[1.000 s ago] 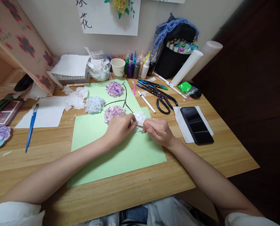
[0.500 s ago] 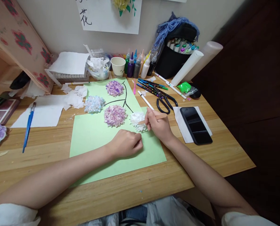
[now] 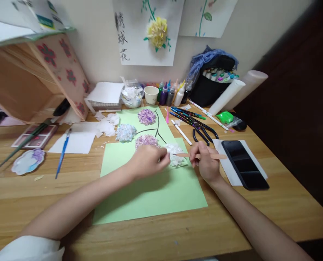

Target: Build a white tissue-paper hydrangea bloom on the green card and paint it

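Observation:
My right hand (image 3: pixel 207 165) grips a flat wooden craft stick (image 3: pixel 219 156), whose tip points left over a white crumpled-paper flower (image 3: pixel 174 149). Just left of that flower is my left hand (image 3: pixel 149 160), its thumb and fingers pinched together; anything between them is too small or hidden to make out. Beneath both lies green paper (image 3: pixel 128 203) with black drawn stems (image 3: pixel 158 121). On it are a purple paper flower (image 3: pixel 146 116), a pale blue one (image 3: pixel 125 132) and a pinkish-purple one (image 3: pixel 146 140), partly covered by my left hand.
Scissors (image 3: pixel 202 132), pens (image 3: pixel 187 115) and a phone (image 3: pixel 244 165) lie on the right. Paint bottles (image 3: pixel 164 96), a paper cup (image 3: pixel 151 95) and a bowl of paper scraps (image 3: pixel 132 96) line the wall. A paintbrush (image 3: pixel 62 154) and a palette (image 3: pixel 22 163) are on the left.
My left hand has lifted and moved up toward the white flower. The craft stick has drawn back to the right of it. The camera view has tilted up and left.

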The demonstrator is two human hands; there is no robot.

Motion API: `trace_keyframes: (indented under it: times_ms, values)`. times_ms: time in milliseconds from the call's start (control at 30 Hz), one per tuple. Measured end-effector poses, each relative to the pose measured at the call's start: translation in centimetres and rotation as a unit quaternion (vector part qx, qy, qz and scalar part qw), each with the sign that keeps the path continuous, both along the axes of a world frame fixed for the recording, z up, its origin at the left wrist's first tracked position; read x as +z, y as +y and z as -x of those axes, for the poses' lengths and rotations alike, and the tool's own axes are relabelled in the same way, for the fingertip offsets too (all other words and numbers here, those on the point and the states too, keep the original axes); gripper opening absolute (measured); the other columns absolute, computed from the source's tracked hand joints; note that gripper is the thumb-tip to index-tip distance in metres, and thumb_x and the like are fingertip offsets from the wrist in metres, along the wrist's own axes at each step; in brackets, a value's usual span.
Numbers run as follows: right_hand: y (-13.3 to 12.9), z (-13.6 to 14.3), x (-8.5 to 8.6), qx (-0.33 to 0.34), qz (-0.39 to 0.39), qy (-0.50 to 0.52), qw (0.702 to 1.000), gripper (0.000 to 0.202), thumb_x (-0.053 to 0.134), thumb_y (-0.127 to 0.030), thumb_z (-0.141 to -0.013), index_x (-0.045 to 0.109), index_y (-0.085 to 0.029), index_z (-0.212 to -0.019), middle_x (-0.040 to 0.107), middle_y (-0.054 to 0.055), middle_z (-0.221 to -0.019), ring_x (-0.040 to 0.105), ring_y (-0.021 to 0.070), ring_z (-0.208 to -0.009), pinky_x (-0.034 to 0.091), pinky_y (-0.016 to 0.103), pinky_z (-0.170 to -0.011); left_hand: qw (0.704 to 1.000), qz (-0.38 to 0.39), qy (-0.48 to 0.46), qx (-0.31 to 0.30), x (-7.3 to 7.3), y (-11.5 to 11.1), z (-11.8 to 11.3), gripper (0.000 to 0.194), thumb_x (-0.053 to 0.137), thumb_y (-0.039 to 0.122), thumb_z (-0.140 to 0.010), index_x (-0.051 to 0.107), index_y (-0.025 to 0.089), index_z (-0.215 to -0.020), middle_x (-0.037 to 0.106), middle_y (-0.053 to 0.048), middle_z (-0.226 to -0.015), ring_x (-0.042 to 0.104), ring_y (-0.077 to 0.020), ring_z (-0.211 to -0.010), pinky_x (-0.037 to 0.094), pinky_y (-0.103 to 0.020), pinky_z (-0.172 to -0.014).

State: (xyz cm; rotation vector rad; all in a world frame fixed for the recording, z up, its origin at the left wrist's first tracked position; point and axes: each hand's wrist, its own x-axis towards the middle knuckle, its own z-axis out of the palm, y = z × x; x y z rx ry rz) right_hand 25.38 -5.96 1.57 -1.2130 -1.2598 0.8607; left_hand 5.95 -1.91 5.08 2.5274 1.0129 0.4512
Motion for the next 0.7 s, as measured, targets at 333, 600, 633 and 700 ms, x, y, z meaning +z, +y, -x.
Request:
trace_keyframes:
  times_ms: [333,600,633,700]
  values:
    - [-0.4,0.6,-1.3,0.042,0.036,0.012,0.998,0.050,0.039,-0.047,-0.090,0.051,-0.017,-0.052,0.046,-0.003,-0.044,0.042,0.0057,-0.037,0.031,0.020,-0.039,0.921,0.046,0.050,0.383,2.6,10.9,12.4,0.027,0.055,0.038,-0.079,0.067,0.014,-0.086,0.070,-0.010,-0.091,0.063,-0.0236,-0.084,0.043,-0.028,-0.067]
    - [-0.1,0.8,-1.6,0.039,0.045,0.007,0.998,0.051,0.040,-0.050,-0.089,0.050,-0.017,-0.051,0.045,-0.002,-0.046,0.041,0.0057,-0.037,0.031,0.020,-0.037,0.915,0.057,0.077,0.392,-2.3,11.9,12.6,0.022,0.064,0.038,-0.069,0.068,0.018,-0.079,0.071,-0.008,-0.089,0.063,-0.0245,-0.086,0.045,-0.029,-0.068]
    - [0.0,0.8,-1.6,0.039,0.045,0.006,0.998,0.051,0.040,-0.050,-0.089,0.050,-0.017,-0.051,0.045,-0.002,-0.046,0.041,0.0059,-0.037,0.031,0.020,-0.037,0.914,0.054,0.076,0.395,-2.4,11.9,12.6,0.020,0.062,0.037,-0.070,0.067,0.019,-0.077,0.071,-0.008,-0.089,0.063,-0.0240,-0.086,0.044,-0.028,-0.067]
    - [0.0,0.7,-1.6,0.040,0.043,0.002,0.998,0.051,0.039,-0.049,-0.090,0.050,-0.017,-0.051,0.044,-0.002,-0.045,0.041,0.0062,-0.037,0.031,0.020,-0.038,0.913,0.047,0.072,0.399,-2.3,11.8,12.4,0.018,0.058,0.035,-0.072,0.067,0.019,-0.075,0.071,-0.007,-0.088,0.062,-0.0234,-0.085,0.044,-0.028,-0.067]
